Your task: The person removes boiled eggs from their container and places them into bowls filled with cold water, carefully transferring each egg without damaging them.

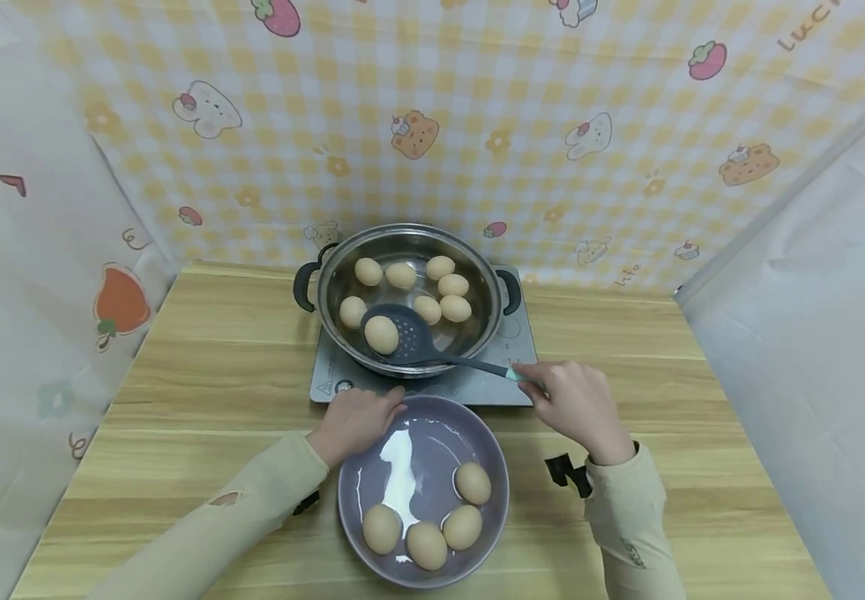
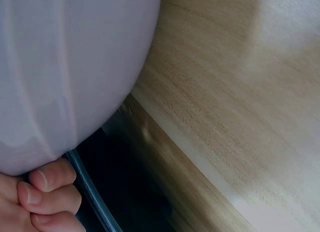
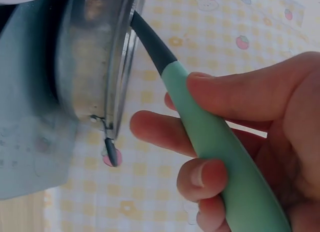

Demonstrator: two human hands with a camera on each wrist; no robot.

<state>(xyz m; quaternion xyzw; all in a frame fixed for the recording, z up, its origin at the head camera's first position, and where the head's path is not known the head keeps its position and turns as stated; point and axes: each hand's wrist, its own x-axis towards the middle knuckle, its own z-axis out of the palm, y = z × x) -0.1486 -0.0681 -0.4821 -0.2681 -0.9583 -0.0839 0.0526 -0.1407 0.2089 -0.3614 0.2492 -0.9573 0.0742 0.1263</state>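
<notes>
My right hand point(image 1: 573, 406) grips the green handle point(image 3: 210, 137) of a dark grey slotted spoon point(image 1: 417, 340), thumb along one side and fingers curled round the other. One brown egg point(image 1: 382, 335) lies in the spoon's head, which is over the near side of a steel pot point(image 1: 488, 333). Several more eggs point(image 1: 401, 276) sit in the pot. With my left hand point(image 1: 357, 419) I hold the far left rim of a purple bowl point(image 1: 498, 508). In the left wrist view its curled fingers point(image 2: 52, 197) lie against the bowl's outer wall point(image 2: 85, 57). Several eggs point(image 1: 427, 546) rest in the bowl's near part.
The pot stands on a grey induction cooktop point(image 1: 515, 337), its black side handles point(image 1: 303, 287) sticking out left and right. The bowl is just in front of the cooktop on a wooden table point(image 1: 237, 350). A patterned cloth point(image 1: 477, 108) hangs behind.
</notes>
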